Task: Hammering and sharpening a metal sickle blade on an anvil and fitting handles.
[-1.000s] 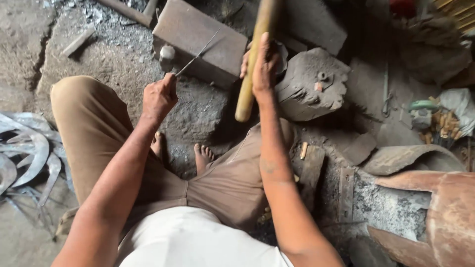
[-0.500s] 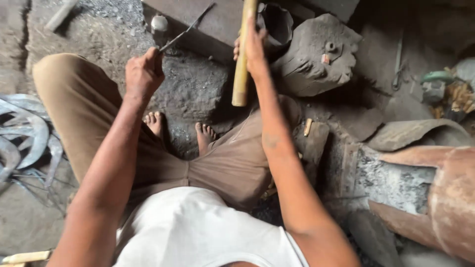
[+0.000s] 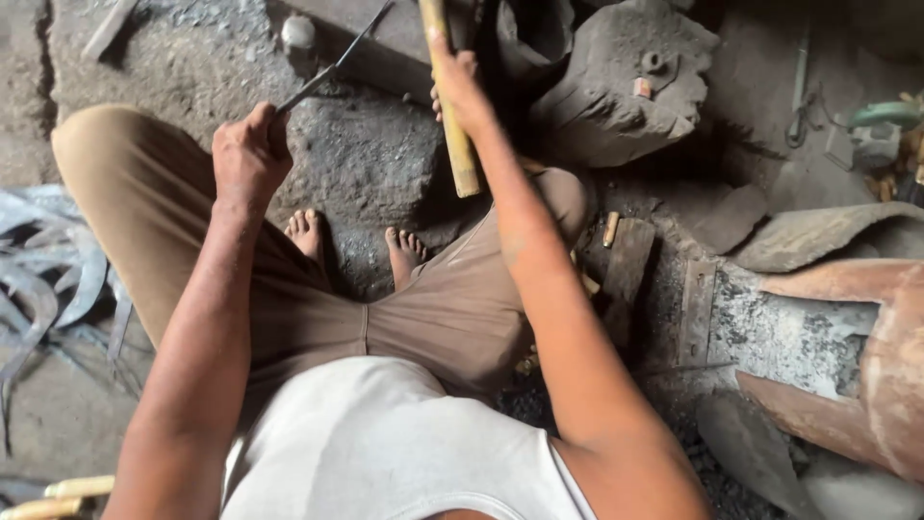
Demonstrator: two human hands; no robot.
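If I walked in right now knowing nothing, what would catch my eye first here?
Probably the left hand, clenched around a thin dark metal rod that slants up toward a grey stone block, and the right hand gripping a pale yellow wooden stick held nearly upright at top centre. Below them, two bare feet rest on the ash-grey ground between brown trouser legs. At the left edge lies a pile of curved grey metal blades.

Left hand (image 3: 248, 154) grips rod (image 3: 332, 69); right hand (image 3: 460, 89), stick (image 3: 449, 101).
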